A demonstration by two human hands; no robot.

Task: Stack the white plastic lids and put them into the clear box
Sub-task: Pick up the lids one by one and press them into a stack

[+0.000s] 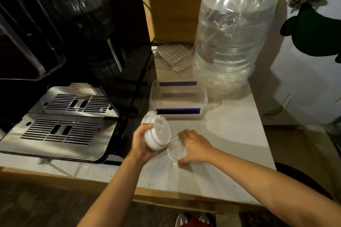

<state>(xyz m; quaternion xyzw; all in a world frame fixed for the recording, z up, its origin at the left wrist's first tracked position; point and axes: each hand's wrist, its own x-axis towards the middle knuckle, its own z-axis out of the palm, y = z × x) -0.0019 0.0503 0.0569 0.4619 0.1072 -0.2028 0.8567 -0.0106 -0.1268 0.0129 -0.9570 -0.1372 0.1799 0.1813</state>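
My left hand (142, 143) grips a stack of white plastic lids (158, 132), tilted on its side above the counter. Just to its right, my right hand (193, 146) has its fingers closed around the rim of a single lid (175, 148) that lies flat on the white counter (230, 134). The single lid almost touches the stack. The clear box (178, 98), with blue clips on its near and far sides, stands open and looks empty, a short way beyond both hands.
A black coffee machine with a steel drip tray (60, 129) fills the left side. A tall clear bag of plastic cups (234, 33) stands behind the box to the right. Loose packets (173, 55) lie at the back. The counter's front edge runs below my forearms.
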